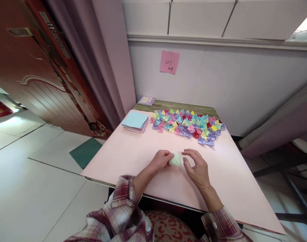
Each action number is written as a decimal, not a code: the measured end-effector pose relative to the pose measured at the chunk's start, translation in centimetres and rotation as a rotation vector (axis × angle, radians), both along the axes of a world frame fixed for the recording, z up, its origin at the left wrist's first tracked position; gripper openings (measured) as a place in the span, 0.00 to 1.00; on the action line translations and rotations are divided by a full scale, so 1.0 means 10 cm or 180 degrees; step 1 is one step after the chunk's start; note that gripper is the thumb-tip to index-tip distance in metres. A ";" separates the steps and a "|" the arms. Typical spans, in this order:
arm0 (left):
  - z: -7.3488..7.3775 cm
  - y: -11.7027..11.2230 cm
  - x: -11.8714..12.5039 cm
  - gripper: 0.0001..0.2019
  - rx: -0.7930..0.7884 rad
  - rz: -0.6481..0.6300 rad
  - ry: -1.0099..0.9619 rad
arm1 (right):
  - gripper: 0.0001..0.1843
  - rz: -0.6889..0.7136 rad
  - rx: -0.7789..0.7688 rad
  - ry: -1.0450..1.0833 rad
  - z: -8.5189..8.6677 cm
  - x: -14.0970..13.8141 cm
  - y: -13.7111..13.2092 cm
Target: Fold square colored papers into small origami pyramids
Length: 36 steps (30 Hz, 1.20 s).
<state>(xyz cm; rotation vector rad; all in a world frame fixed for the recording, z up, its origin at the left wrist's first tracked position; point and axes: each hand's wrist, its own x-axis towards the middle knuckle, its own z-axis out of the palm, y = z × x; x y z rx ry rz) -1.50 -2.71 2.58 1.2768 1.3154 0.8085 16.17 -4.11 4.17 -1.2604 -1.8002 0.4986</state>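
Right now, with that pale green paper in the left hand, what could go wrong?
1. Only the left hand grips the pale green folded paper, at one side; the right hand is open beside it, so the folds might loosen.
2. The multicolored folded-paper pieces sit crowded together; a stray bump could scatter several.
3. The square paper stack is uneven and near the tabletop's left edge; a knock might spill sheets.

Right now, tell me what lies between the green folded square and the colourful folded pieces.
In the head view, only pink tabletop shows between the green square and the colourful pieces.
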 end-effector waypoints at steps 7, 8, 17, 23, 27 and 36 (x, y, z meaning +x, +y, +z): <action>0.03 0.25 0.01 0.10 0.0545 -0.0517 0.1024 | 0.13 0.0200 -0.1264 0.0387 -0.20 0.03 0.25; 0.02 0.28 0.02 0.10 0.0604 -0.0527 0.1181 | 0.12 0.0122 -0.1270 0.0260 -0.23 0.01 0.27; -0.03 0.25 0.09 0.07 0.1093 -0.0207 0.2184 | 0.07 -0.0178 -0.0576 -0.0635 -0.45 -0.07 0.29; -0.11 0.18 -0.04 0.04 0.1773 -0.0771 0.2522 | 0.10 0.0586 0.0024 -0.1065 -0.45 0.04 0.25; -0.10 0.13 -0.21 0.09 0.2141 -0.1232 0.2526 | 0.13 0.1140 0.0053 -0.1278 -0.41 0.18 0.28; -0.13 0.03 -0.26 0.08 0.2795 -0.1346 0.2658 | 0.08 0.1311 0.0411 -0.1283 -0.51 0.23 0.37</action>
